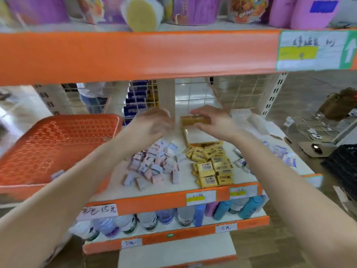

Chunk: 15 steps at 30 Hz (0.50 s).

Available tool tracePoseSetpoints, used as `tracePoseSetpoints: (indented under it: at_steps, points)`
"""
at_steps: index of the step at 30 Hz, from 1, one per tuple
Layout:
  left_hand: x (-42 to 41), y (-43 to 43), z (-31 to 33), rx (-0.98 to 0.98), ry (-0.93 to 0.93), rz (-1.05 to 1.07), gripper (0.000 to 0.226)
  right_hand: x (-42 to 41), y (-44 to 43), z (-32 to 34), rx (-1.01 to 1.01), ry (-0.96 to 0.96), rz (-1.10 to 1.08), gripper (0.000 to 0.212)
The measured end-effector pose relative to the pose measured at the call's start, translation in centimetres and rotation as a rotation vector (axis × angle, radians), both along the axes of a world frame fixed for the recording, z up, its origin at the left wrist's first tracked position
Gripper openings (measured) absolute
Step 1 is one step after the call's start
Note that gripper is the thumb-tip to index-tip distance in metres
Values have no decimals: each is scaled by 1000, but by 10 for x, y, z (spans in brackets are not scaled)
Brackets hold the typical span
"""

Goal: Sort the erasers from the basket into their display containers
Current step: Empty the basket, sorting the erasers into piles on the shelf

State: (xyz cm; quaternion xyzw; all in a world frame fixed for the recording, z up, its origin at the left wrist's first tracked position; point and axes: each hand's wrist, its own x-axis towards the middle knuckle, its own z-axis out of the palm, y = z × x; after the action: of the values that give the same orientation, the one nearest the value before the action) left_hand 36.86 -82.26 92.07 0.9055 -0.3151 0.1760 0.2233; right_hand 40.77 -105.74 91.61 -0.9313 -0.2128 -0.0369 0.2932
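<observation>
**Q:** Where are the task items?

**A:** Two loose piles lie on the shelf (183, 178). The yellow erasers (210, 165) sit just in front of the open display box (195, 132), and the pastel erasers (152, 163) lie to their left. The orange basket (56, 144) stands at far left.

**Q:** What is the state of the hands?

**A:** The right hand (212, 120) pinches the box's rear wall, fingers over the top and thumb in front. The left hand (152, 124) is near the box's left side. It is blurred, so I cannot tell its grip.

**Q:** How will the items handle?

**A:** The erasers are probably light and firm, with slick wrappers. Pinch each across its narrow sides. The box looks like thin card, so steady one wall while loading.
</observation>
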Motion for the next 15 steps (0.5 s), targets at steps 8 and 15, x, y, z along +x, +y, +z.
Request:
tracePoseSetpoints:
  at_steps: [8, 15]
  points:
    - [-41, 141, -8, -22, 165, 510, 34, 7, 146, 4, -29, 42, 283, 40]
    - [-72, 206, -25, -32, 249, 638, 31, 8, 225, -3, -70, 33, 458, 41]
